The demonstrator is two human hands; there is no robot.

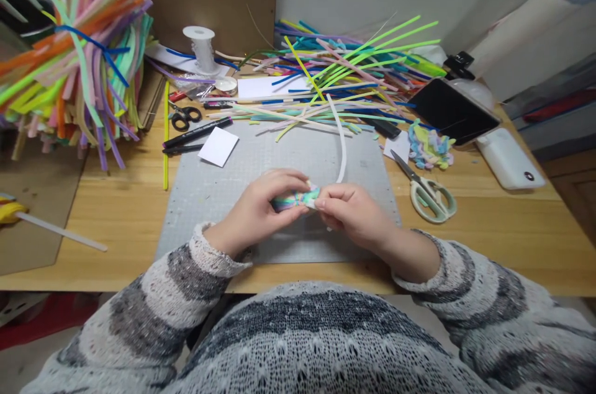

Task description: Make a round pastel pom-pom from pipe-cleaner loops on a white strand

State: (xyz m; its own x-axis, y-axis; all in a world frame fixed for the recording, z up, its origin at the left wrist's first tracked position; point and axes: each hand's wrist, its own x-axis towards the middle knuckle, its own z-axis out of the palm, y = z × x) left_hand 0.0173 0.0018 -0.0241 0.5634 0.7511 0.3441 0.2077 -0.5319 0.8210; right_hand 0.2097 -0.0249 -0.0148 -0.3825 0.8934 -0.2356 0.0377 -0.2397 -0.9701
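Over the grey cutting mat (209,208), my left hand (265,201) is closed round a bundle of pastel pipe cleaners (288,200). Blue, green, pink and purple strands show between its thumb and fingers. My right hand (354,211) pinches at the bundle's right end, with thumb and forefinger pressed together. A white pipe cleaner (342,146) rises from behind the right hand and bends toward the back of the mat. Its lower part is hidden by the fingers.
Loose pipe cleaners (335,71) are heaped at the back. A large tied bundle (74,65) stands at left. Black scissors (185,118), markers (198,132) and a white card (218,147) lie left of centre. Pale-handled scissors (433,198), curled pastel pieces (429,146) and a dark-screened device (454,110) lie right.
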